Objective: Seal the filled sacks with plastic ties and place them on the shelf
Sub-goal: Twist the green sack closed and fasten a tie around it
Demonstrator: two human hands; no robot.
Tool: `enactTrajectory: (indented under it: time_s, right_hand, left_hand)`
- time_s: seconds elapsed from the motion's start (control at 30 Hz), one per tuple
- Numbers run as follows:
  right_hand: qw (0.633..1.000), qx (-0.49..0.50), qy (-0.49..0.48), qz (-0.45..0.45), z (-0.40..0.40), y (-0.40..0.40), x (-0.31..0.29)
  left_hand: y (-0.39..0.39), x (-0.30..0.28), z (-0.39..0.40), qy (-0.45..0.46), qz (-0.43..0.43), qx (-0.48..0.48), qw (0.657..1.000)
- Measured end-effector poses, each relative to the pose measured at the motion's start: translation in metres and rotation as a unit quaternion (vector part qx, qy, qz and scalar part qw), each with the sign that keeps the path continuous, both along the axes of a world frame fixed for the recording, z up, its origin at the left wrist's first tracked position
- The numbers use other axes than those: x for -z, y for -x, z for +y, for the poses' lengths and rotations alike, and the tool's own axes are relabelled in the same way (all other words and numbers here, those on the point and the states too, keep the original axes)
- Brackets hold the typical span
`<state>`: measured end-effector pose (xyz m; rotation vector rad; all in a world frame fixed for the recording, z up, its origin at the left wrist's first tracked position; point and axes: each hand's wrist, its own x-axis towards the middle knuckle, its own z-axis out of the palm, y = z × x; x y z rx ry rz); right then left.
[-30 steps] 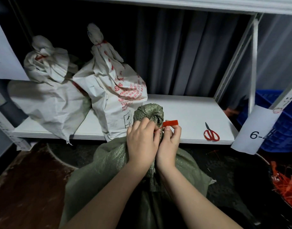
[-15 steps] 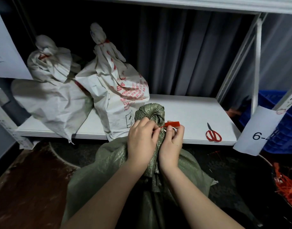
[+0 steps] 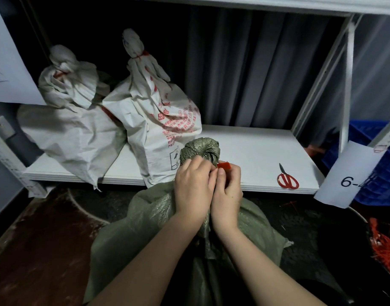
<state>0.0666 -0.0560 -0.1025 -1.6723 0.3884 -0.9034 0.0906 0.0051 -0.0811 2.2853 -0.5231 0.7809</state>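
The green sack [image 3: 167,219] sits on the floor just in front of the shelf [image 3: 251,151], its neck bunched. The left hand [image 3: 195,184] is curled tight round that neck; the right hand [image 3: 228,193] pinches a red plastic tie [image 3: 224,165] against it. On the shelf stand two tied white sacks [image 3: 158,122] to the left and red scissors [image 3: 287,179] to the right.

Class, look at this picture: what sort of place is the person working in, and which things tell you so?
Probably a storeroom or warehouse: a white metal shelf holds tied white sacks, a paper label reads "6-", and a blue crate stands beside it.
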Motion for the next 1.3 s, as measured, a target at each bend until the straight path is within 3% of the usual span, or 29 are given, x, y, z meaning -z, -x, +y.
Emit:
enactTrajectory:
  time_s: [0.2,0.47,0.53,0.63,0.97,1.2,1.3]
  right_hand:
    - [0.999,0.008,-0.038,0.008,-0.002,-0.004,0.003]
    - [0.989,-0.032,-0.145,-0.024,0.006,-0.001,-0.003]
    - [0.973,-0.042,-0.228,-0.014,0.003,-0.002,-0.005]
    - [0.906,-0.106,-0.408,-0.022,-0.006,-0.005,-0.01]
    - [0.906,-0.153,-0.395,-0.007,-0.017,-0.003,-0.012]
    - [0.932,-0.149,-0.33,0.001,-0.019,-0.003,-0.006]
    - [0.957,-0.133,-0.258,0.0,-0.018,-0.001,-0.006]
  left_hand:
    - [-0.002,0.003,0.009,-0.035,0.018,0.036,0.999]
    - [-0.003,-0.001,0.02,-0.032,0.028,-0.021,0.999]
    - [-0.005,0.001,0.019,-0.029,0.017,-0.011,0.999]
    - [-0.008,0.002,0.021,-0.022,0.002,0.003,1.0]
    - [-0.007,0.001,0.022,-0.04,-0.016,0.029,0.999]
    - [-0.009,0.002,0.021,-0.065,-0.07,0.056,0.994]
    - [-0.008,0.003,0.019,-0.074,-0.093,0.062,0.991]
